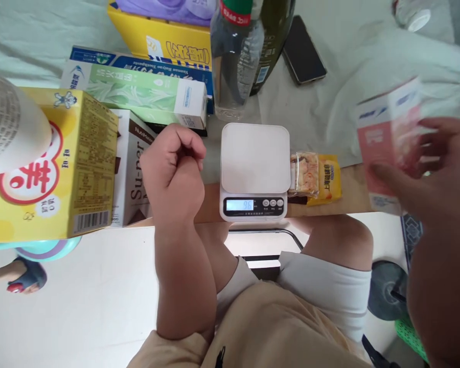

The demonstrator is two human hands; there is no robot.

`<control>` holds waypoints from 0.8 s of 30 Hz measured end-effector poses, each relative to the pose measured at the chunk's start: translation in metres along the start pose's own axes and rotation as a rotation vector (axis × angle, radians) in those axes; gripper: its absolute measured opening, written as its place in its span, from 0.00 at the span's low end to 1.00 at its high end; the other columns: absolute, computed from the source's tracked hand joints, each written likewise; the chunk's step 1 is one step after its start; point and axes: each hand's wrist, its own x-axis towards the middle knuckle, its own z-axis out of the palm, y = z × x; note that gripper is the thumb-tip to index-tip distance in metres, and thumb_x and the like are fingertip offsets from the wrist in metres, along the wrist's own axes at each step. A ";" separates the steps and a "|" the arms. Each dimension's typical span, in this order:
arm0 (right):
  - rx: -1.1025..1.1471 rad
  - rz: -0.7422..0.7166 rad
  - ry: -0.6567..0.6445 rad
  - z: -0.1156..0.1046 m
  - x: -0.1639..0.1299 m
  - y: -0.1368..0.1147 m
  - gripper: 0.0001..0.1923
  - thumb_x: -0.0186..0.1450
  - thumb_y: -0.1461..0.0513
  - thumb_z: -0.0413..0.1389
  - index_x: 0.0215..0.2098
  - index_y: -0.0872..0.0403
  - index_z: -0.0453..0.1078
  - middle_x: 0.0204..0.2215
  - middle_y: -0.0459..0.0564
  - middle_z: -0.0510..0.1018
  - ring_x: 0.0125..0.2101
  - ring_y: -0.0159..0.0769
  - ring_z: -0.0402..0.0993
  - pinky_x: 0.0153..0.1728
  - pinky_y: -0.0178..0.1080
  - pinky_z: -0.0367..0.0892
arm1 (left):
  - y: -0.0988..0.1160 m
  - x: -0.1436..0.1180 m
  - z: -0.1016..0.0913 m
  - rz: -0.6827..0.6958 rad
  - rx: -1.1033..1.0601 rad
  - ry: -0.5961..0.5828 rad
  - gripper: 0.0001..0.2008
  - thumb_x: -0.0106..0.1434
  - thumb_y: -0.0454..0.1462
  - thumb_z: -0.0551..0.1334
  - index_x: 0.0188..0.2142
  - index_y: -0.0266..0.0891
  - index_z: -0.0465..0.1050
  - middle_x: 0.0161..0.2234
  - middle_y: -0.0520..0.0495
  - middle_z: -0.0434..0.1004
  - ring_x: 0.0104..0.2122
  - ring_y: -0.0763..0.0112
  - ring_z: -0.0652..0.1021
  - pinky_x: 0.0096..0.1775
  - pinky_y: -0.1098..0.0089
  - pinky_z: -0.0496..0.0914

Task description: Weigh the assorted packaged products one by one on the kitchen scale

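Note:
My right hand grips a pink-and-white carton, held off to the right of the scale; the hand is slightly blurred. My left hand is closed in a fist at the left of the scale, with no object showing in it. Between the two hands lies a white digital kitchen scale with a bare platform. Its lit display seems to read 96. Right beside the scale are a clear-wrapped snack packet and a yellow packet.
Left of the fist stand a yellow carton, a white "Super" box and a white bottle. A green carton, a clear bottle and a dark bottle are farther back. A phone lies behind the scale.

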 end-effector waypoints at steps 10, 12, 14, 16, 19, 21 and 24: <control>-0.049 0.167 -0.004 0.043 -0.012 0.035 0.41 0.48 0.52 0.74 0.59 0.45 0.73 0.37 0.49 0.80 0.36 0.45 0.74 0.45 0.56 0.75 | 0.005 -0.009 0.036 0.046 0.094 -0.071 0.16 0.47 0.27 0.52 0.26 0.43 0.76 0.20 0.56 0.69 0.23 0.74 0.68 0.29 0.67 0.55; -0.035 0.120 -0.037 0.045 -0.009 0.034 0.39 0.50 0.49 0.73 0.59 0.44 0.74 0.35 0.48 0.79 0.34 0.43 0.74 0.40 0.52 0.74 | 0.007 -0.010 0.043 0.025 0.118 -0.093 0.16 0.47 0.27 0.52 0.27 0.44 0.76 0.21 0.56 0.69 0.24 0.73 0.69 0.29 0.66 0.57; 0.011 0.099 -0.090 0.043 -0.007 0.031 0.35 0.53 0.47 0.70 0.58 0.45 0.76 0.33 0.47 0.79 0.30 0.40 0.73 0.34 0.48 0.72 | 0.009 -0.010 0.047 0.016 0.143 -0.103 0.17 0.47 0.27 0.53 0.27 0.46 0.77 0.21 0.55 0.70 0.24 0.70 0.69 0.28 0.64 0.56; 0.092 0.122 -0.132 0.039 -0.008 0.028 0.31 0.57 0.48 0.67 0.57 0.45 0.77 0.33 0.47 0.81 0.28 0.37 0.73 0.30 0.44 0.71 | 0.009 -0.009 0.049 0.025 0.155 -0.105 0.17 0.46 0.27 0.54 0.26 0.47 0.78 0.20 0.55 0.71 0.24 0.68 0.69 0.28 0.62 0.55; 0.234 0.231 -0.165 0.035 -0.012 0.028 0.30 0.58 0.54 0.64 0.59 0.46 0.76 0.37 0.48 0.83 0.29 0.34 0.76 0.29 0.40 0.73 | 0.008 -0.008 0.050 0.022 0.170 -0.071 0.17 0.47 0.27 0.54 0.26 0.48 0.78 0.20 0.55 0.70 0.24 0.68 0.68 0.30 0.61 0.54; 0.334 0.275 -0.195 0.036 -0.015 0.030 0.29 0.59 0.56 0.63 0.60 0.47 0.75 0.39 0.48 0.84 0.30 0.33 0.78 0.28 0.38 0.74 | 0.006 -0.007 0.051 0.009 0.172 -0.047 0.17 0.48 0.27 0.53 0.26 0.48 0.77 0.20 0.56 0.69 0.25 0.70 0.68 0.31 0.61 0.54; 0.423 0.274 -0.219 0.037 -0.019 0.034 0.29 0.60 0.57 0.62 0.60 0.49 0.74 0.40 0.49 0.84 0.33 0.33 0.80 0.29 0.37 0.76 | 0.005 -0.006 0.053 0.015 0.170 -0.056 0.16 0.48 0.27 0.53 0.26 0.46 0.77 0.20 0.56 0.70 0.25 0.72 0.68 0.31 0.63 0.54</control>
